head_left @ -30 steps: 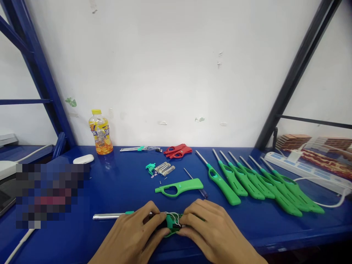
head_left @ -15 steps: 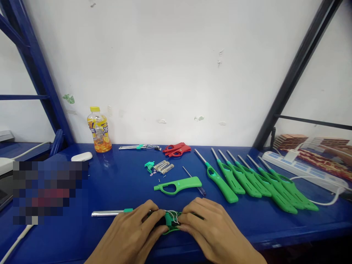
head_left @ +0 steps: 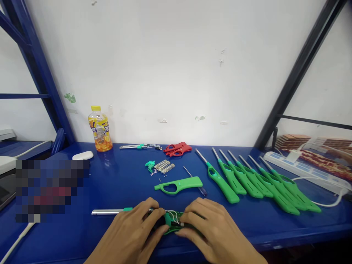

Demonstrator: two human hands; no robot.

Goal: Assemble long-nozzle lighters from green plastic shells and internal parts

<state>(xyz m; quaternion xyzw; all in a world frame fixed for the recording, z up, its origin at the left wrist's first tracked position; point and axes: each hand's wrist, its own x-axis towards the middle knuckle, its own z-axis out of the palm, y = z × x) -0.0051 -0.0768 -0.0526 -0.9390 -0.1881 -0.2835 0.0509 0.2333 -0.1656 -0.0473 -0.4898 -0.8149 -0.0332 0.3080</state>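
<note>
An opened green utility lighter (head_left: 176, 215) lies at the table's front edge, its metal barrel (head_left: 107, 212) pointing left. Inside its shell show white wires, a teal part and a black piece, likely the igniter. My left hand (head_left: 134, 227) is closed around the lighter near the base of the barrel, thumb and fingers at the teal part. My right hand (head_left: 211, 227) is closed at the handle end, fingertips at the black piece and wires; its palm covers the rest of the shell. Just beyond lies a loose green shell half (head_left: 181, 184), with a screwdriver (head_left: 202, 190) partly under it.
Several assembled green lighters (head_left: 253, 183) lie at right, before a white power strip (head_left: 302, 170). Behind are red shells (head_left: 178, 149), metal barrels with wires (head_left: 137, 146), clear fuel tanks (head_left: 164, 166), a teal part (head_left: 150, 166) and tiny screws. A drink bottle (head_left: 100, 130) stands back left.
My right thumb has lowered away from the fingertips, and more of the black piece and wires shows inside the shell. My left hand keeps its hold. The view has shifted slightly.
</note>
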